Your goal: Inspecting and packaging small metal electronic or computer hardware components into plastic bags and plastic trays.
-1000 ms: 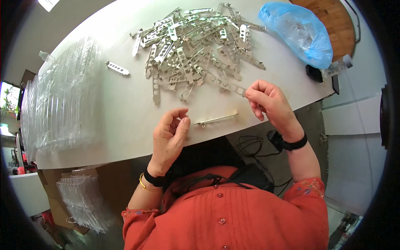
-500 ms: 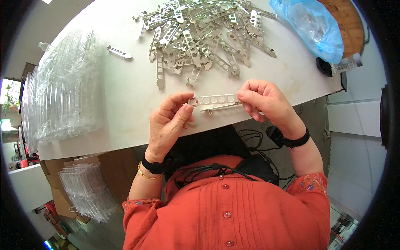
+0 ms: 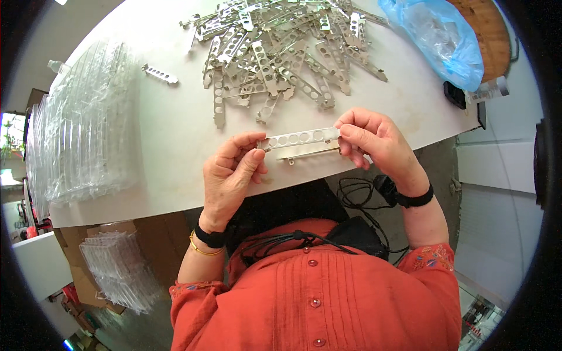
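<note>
I hold a long flat metal bracket with a row of round holes (image 3: 300,139) level over the near edge of the white table (image 3: 170,134). My left hand (image 3: 231,175) pinches its left end and my right hand (image 3: 374,140) pinches its right end. A second plain metal strip (image 3: 307,151) lies just below the bracket, touching it. Beyond my hands is a big loose pile of the same metal brackets (image 3: 281,52).
A tall stack of clear plastic trays (image 3: 82,134) fills the table's left side. One single bracket (image 3: 159,74) lies apart near it. A blue plastic bag (image 3: 436,38) sits far right. More clear trays (image 3: 117,269) rest in a cardboard box below left. Black cables (image 3: 357,193) hang at my lap.
A second ago my hands were apart, the right one at the pile's edge, a strip lying between them. Both hands have since closed on the perforated bracket and hold it.
</note>
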{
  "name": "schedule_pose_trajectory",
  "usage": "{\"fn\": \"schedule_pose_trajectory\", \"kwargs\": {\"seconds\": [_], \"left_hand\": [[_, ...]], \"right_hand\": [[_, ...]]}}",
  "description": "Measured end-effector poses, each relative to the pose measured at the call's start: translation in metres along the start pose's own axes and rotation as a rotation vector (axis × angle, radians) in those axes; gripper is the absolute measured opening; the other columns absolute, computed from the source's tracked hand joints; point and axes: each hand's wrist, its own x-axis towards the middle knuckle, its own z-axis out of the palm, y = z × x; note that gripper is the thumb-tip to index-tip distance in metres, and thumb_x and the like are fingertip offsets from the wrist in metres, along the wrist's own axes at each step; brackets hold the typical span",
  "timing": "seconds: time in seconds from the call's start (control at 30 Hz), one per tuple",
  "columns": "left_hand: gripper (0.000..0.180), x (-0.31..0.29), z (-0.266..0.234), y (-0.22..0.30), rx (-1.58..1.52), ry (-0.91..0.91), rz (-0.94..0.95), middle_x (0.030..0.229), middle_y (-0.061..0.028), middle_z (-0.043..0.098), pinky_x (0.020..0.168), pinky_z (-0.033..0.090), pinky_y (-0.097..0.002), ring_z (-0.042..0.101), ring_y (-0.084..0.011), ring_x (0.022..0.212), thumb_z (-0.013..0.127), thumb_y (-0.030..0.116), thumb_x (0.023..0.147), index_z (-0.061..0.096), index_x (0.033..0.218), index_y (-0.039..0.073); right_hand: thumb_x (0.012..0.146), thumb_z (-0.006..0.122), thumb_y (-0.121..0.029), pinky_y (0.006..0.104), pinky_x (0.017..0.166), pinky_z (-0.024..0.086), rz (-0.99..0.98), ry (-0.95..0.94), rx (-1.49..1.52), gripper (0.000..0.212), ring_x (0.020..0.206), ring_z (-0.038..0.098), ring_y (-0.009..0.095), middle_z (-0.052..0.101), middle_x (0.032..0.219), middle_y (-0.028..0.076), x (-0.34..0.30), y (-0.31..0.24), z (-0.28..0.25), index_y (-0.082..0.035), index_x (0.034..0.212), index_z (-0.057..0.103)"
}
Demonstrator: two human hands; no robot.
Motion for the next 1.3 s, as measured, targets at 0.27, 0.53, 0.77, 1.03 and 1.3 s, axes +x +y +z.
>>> {"fn": "schedule_pose_trajectory", "kwargs": {"seconds": [0.27,0.53,0.77,1.03,1.3], "left_hand": [[0.028,0.0,0.0,-0.001,-0.011,0.001,0.008,0.094,-0.0014,0.064,0.061,0.049,-0.0197,0.059,-0.0058,0.073,0.064,0.009,0.098,0.062,0.125,-0.002],[0.028,0.0,0.0,-0.002,0.012,-0.005,0.002,0.091,-0.0021,0.063,0.061,0.049,-0.0216,0.057,-0.0075,0.071,0.062,0.009,0.099,0.061,0.125,-0.003],[0.029,0.0,0.001,-0.001,0.01,0.006,0.021,0.091,-0.002,0.063,0.061,0.049,-0.0215,0.058,-0.0074,0.071,0.062,0.008,0.099,0.061,0.126,-0.002],[0.029,0.0,0.001,-0.002,-0.002,0.006,0.029,0.091,-0.0022,0.064,0.061,0.049,-0.0213,0.058,-0.0071,0.071,0.062,0.009,0.099,0.061,0.126,-0.002],[0.03,0.001,-0.002,-0.002,-0.037,-0.011,-0.003,0.093,-0.0048,0.066,0.06,0.05,-0.0217,0.058,-0.0077,0.07,0.06,0.012,0.101,0.06,0.128,-0.002]], "right_hand": [[0.099,0.062,-0.027,0.0174,0.046,0.039,0.022,0.022,-0.017,0.019,0.055,0.053,0.001,0.062,0.075,-0.004,-0.002,0.002,0.0,-0.008,0.1,0.064],[0.099,0.062,-0.026,0.0171,0.046,0.04,0.01,0.025,-0.05,0.019,0.055,0.053,0.002,0.062,0.076,-0.004,-0.003,0.001,0.001,-0.008,0.102,0.063],[0.099,0.063,-0.026,0.0174,0.047,0.041,-0.01,0.031,-0.079,0.019,0.056,0.054,0.002,0.062,0.077,-0.003,-0.003,-0.001,0.004,-0.007,0.104,0.063],[0.097,0.066,-0.019,0.0191,0.055,0.048,-0.052,0.019,-0.059,0.019,0.064,0.058,0.004,0.064,0.082,-0.002,-0.003,0.0,0.006,-0.004,0.107,0.062],[0.095,0.066,-0.005,0.0242,0.072,0.056,-0.208,-0.043,0.047,0.019,0.079,0.065,0.009,0.067,0.091,0.003,-0.002,0.006,0.008,0.001,0.112,0.061]]}}
